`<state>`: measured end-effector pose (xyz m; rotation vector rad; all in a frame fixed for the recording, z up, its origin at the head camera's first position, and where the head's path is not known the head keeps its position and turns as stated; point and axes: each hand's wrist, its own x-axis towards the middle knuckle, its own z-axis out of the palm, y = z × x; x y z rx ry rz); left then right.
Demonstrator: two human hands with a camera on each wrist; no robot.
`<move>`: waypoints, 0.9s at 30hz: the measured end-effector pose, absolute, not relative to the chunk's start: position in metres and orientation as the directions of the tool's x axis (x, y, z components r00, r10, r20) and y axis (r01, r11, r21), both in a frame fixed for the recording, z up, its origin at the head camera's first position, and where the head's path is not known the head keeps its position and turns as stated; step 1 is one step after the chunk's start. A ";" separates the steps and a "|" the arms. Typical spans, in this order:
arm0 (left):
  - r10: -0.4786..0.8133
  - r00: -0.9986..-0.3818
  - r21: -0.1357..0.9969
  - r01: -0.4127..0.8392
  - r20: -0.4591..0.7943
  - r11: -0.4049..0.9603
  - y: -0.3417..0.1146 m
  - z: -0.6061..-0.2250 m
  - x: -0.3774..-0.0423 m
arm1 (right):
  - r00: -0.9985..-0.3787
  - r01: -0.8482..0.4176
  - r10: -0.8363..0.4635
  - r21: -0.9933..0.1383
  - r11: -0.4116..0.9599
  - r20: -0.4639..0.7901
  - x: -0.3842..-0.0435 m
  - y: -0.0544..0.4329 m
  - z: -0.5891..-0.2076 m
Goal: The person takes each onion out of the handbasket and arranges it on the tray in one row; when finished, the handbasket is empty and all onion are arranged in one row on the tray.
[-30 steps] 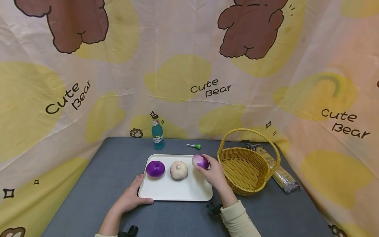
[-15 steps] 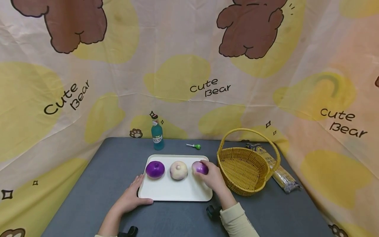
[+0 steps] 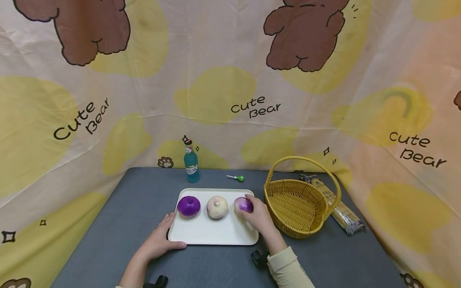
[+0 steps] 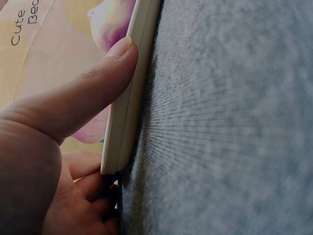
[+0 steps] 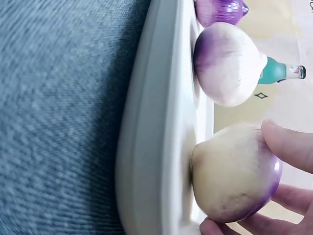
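On the white tray (image 3: 212,236) a row of three onions runs from left to right. The left onion (image 3: 189,206) is deep purple, while the middle onion (image 3: 217,207) is mostly white with a pointed tip. My right hand (image 3: 260,216) grips the right onion (image 3: 243,205), white and purple, with thumb and fingers around its right side. In the right wrist view this onion (image 5: 232,176) sits low against the tray's surface. My left hand (image 3: 158,240) holds the tray's near left corner. In the left wrist view its thumb (image 4: 98,88) lies on the tray's rim (image 4: 129,112), fingers around the corner.
Right of the tray stands a yellow wicker basket (image 3: 295,230) with a tall handle. A long plastic-wrapped packet (image 3: 338,208) lies behind it. At the back are a teal bottle (image 3: 192,168) and a green lollipop (image 3: 239,178). A printed cloth (image 3: 216,96) hangs behind the table.
My right hand has lowered the right onion and drawn it slightly nearer onto the tray; over the last half second it barely moves. The left hand stays at the tray's corner.
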<state>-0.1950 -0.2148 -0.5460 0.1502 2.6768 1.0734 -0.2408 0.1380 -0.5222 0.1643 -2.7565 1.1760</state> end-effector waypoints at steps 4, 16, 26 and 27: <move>0.190 -0.963 0.696 0.005 -0.190 0.718 -0.216 -0.547 -0.196 | -0.981 -0.176 -0.064 -0.697 0.695 0.184 -0.241 0.138 -0.523; 0.196 -0.965 0.692 0.020 -0.176 0.721 -0.216 -0.545 -0.195 | -0.981 -0.186 -0.089 -0.680 0.710 0.175 -0.237 0.138 -0.518; 0.200 -0.964 0.685 0.027 -0.174 0.728 -0.217 -0.548 -0.194 | -0.985 -0.164 -0.081 -0.695 0.700 0.152 -0.233 0.142 -0.512; 0.199 -0.964 0.685 0.028 -0.173 0.728 -0.217 -0.548 -0.194 | -0.985 -0.167 -0.081 -0.697 0.697 0.155 -0.232 0.142 -0.511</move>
